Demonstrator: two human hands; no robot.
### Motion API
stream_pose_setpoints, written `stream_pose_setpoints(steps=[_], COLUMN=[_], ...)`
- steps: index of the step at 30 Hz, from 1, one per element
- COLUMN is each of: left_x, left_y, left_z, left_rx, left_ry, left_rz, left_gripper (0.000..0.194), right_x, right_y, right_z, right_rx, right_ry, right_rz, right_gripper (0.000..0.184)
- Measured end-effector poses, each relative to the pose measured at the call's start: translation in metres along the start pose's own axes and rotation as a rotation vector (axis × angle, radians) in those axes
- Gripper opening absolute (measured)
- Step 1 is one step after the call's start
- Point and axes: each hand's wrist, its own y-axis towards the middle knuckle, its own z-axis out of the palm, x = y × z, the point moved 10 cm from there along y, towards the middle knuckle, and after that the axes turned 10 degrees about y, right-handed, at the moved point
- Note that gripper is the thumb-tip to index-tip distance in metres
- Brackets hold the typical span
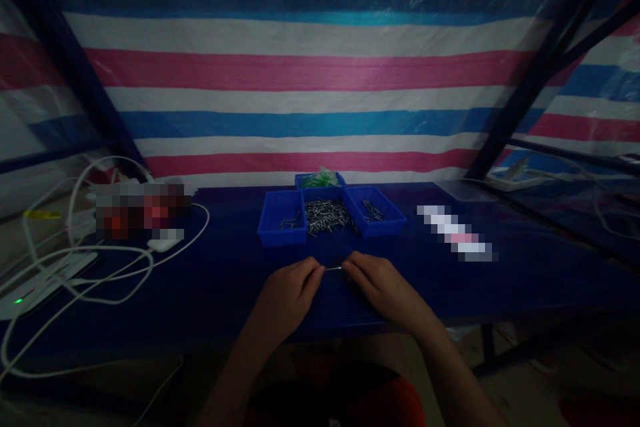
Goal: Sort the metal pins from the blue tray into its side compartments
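My left hand (290, 293) and my right hand (383, 287) rest on the dark blue table (225, 280), fingertips facing each other. Both pinch the ends of one thin metal pin (334, 269) held level between them. Just beyond, three small blue trays stand side by side: the left tray (280, 223) has a few metal pins, the middle tray (327, 215) a heap of them, the right tray (376, 212) a few more. A fourth blue tray (320, 179) behind holds green pieces.
White cables (75, 260) loop over the table's left side beside a white power strip (30, 290) with a green light. A striped tarpaulin (310, 73) hangs behind the table. Dark frame bars (530, 73) slant at the right, and a flat white object (515, 177) lies far right.
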Motion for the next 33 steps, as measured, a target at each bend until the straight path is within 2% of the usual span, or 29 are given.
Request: stream_pose_setpoints(steps=[7, 18, 33], left_x=[-0.0006, 0.0018, 0.0034], left_y=[-0.0001, 0.0018, 0.0019], left_z=[-0.0017, -0.0011, -0.0004], left_rx=[-0.011, -0.054, -0.043], left_ry=[-0.025, -0.025, -0.005], left_rz=[0.005, 0.019, 0.017], left_gripper=[0.023, 0.011, 0.009], right_x=[-0.001, -0.002, -0.0022], right_y=[0.0, -0.0009, -0.001], right_z=[-0.0009, -0.0028, -0.0014], right_rx=[-0.007, -0.034, -0.028], right_ry=[0.001, 0.069, 0.068], right_rz=[0.001, -0.023, -0.041], right_gripper=[0.024, 0.003, 0.004])
